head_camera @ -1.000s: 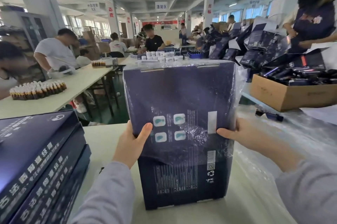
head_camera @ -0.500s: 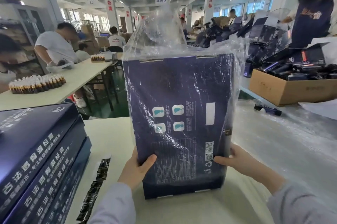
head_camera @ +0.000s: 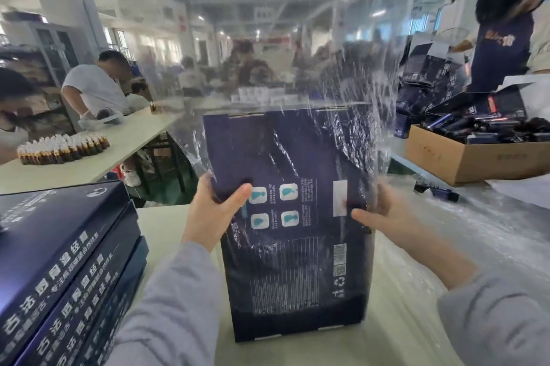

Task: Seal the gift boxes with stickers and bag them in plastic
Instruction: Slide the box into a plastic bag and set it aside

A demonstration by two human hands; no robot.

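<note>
On the counter (head_camera: pixel 166 216) the gift box (head_camera: pixel 297 276) stood upright, plastic bag (head_camera: pixel 342 82) partway over it and ballooning above; left hand (head_camera: pixel 208 213) and right hand (head_camera: pixel 384 213) gripped its side edges, fingers (head_camera: pixel 205 187) curled round, thumbs in front

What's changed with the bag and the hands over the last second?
The left hand and right hand slid down the box, then back up to mid-height, gripping the plastic bag. The bag, snug over the top a second ago, now balloons high above it. The box stays upright on the table; the stack of boxes is unmoved.
</note>
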